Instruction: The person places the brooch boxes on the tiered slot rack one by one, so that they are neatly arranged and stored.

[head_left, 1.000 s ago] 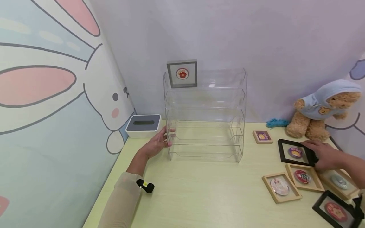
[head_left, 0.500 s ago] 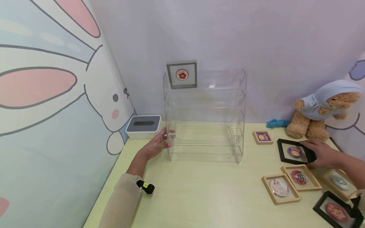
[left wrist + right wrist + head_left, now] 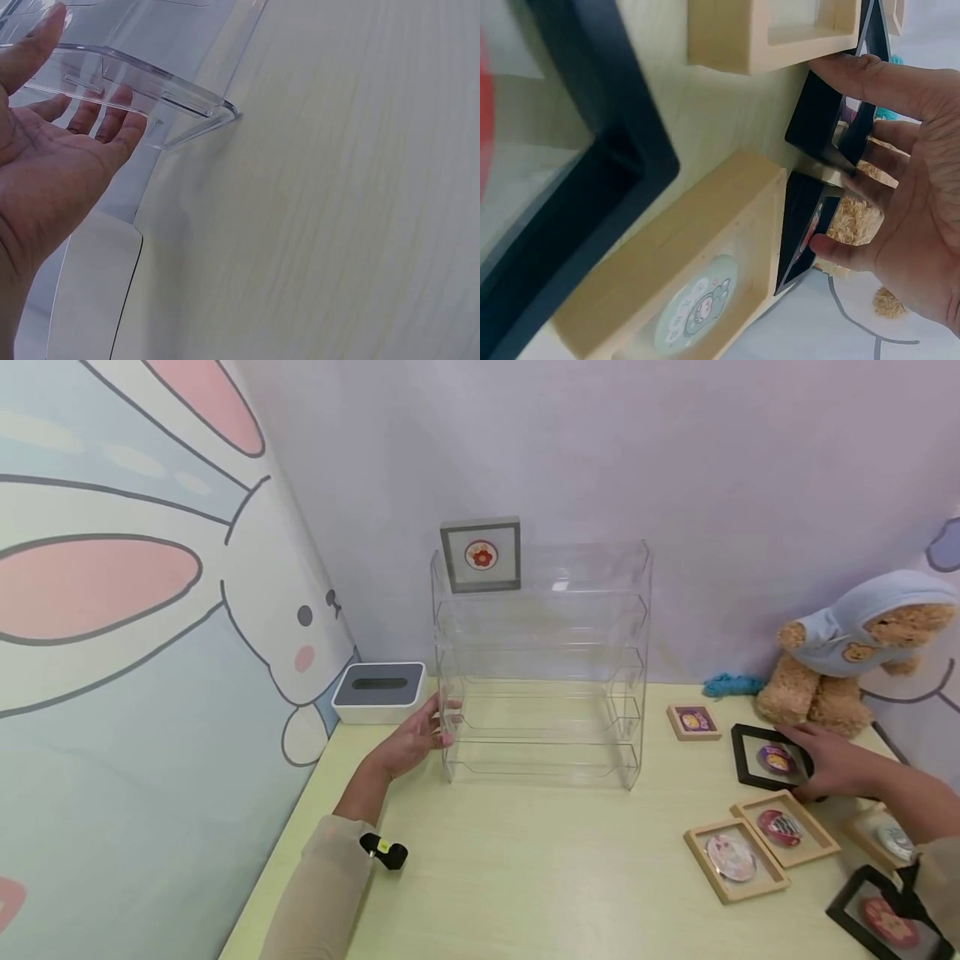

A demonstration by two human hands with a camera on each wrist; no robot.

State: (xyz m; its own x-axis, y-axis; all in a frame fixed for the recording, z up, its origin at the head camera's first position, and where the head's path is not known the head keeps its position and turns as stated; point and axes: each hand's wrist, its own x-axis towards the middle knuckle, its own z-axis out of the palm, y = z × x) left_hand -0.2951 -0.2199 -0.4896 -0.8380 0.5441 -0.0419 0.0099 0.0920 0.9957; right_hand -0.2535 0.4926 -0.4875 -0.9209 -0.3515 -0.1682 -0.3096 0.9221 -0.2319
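Note:
My left hand (image 3: 408, 743) holds the left side of a clear acrylic tiered rack (image 3: 547, 743), thumb in front and fingers behind its edge. A grey picture frame (image 3: 450, 560) with a red flower badge leans on the rack's top tier. At the right, my right hand (image 3: 836, 764) grips a black frame (image 3: 742, 764) holding a purple and yellow badge, thumb on the near side and fingers on the far side. The right wrist view shows another black frame (image 3: 791, 240) under that hand, by the little finger. Right below lies a wooden frame (image 3: 810, 839) with a red badge.
A second wooden frame (image 3: 712, 868), another wooden frame (image 3: 675, 262) with a pale green badge and a black frame (image 3: 851, 902) lie nearer. Behind are a small wooden frame (image 3: 693, 735), blue cord (image 3: 731, 685) and teddy bear (image 3: 847, 643). A tissue box (image 3: 378, 714) stands left.
My right hand has moved a little left along the black frame. The wooden frame with the red badge and the one beside it have shifted slightly left. My left hand stays on the rack.

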